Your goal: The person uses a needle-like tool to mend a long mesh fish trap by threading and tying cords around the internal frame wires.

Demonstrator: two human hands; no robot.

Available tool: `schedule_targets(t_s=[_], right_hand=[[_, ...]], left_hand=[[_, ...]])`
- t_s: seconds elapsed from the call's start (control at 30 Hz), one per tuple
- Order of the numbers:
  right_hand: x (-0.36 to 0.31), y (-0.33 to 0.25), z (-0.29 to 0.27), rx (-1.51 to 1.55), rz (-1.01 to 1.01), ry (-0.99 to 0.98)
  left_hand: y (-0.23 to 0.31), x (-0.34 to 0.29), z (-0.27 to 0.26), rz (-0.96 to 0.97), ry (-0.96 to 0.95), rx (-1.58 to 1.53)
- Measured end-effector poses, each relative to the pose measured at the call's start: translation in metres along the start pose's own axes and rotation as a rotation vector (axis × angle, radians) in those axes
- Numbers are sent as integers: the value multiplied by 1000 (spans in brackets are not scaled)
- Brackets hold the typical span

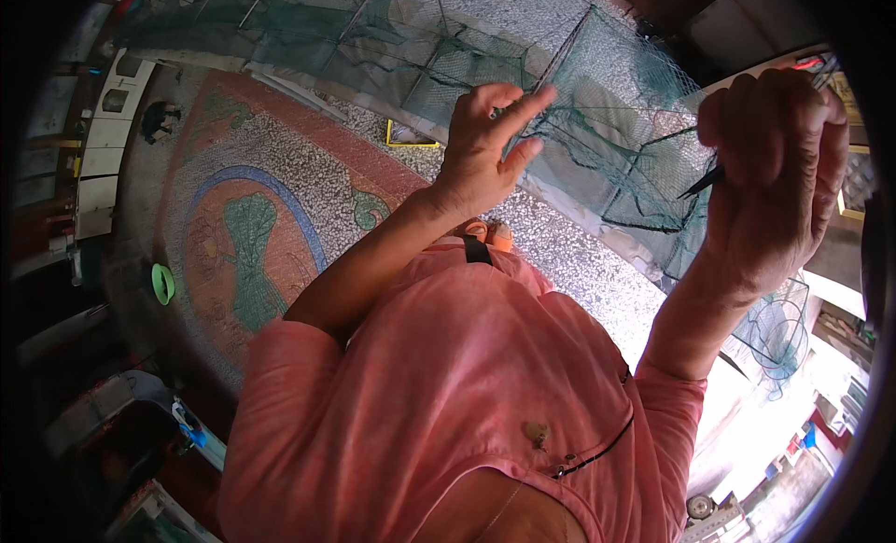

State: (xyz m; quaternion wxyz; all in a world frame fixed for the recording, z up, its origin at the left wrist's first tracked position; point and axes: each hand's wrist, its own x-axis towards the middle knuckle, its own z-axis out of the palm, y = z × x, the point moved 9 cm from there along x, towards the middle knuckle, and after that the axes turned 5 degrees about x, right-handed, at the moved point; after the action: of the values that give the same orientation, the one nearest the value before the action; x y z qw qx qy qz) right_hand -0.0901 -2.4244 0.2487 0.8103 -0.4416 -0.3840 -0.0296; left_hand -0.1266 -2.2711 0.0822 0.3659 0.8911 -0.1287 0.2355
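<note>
We're seemingly working green netting (616,95): left hand (478,153) fingers apart, right hand (777,160) fingers clamping a dark spike (702,182); next calls for tautness.

Home-like workspace: patterned terrazzo floor (313,151), green netting (653,123).

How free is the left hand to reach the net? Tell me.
Probably yes: the left hand, thumb and forefinger apart, shows against the edge of the net with nothing visible in between. Whether it touches, I cannot tell.

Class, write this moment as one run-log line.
left hand: near green net, contact unclear | right hand: holding dark pointed tool
</note>
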Motion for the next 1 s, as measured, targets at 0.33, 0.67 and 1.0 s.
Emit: schedule_targets(t_s=[0.33,0.67,1.0], right_hand=[[-67,51,-117,-858,1095,-119],[-66,25,-43,-695,262,40],[-128,112,-2,-1215,542,396]], left_hand=[[-25,18,-31,-123,-448,-377],[-58,62,-11,-293,-557,-870],[-69,70,19,-179,-886,-731]])
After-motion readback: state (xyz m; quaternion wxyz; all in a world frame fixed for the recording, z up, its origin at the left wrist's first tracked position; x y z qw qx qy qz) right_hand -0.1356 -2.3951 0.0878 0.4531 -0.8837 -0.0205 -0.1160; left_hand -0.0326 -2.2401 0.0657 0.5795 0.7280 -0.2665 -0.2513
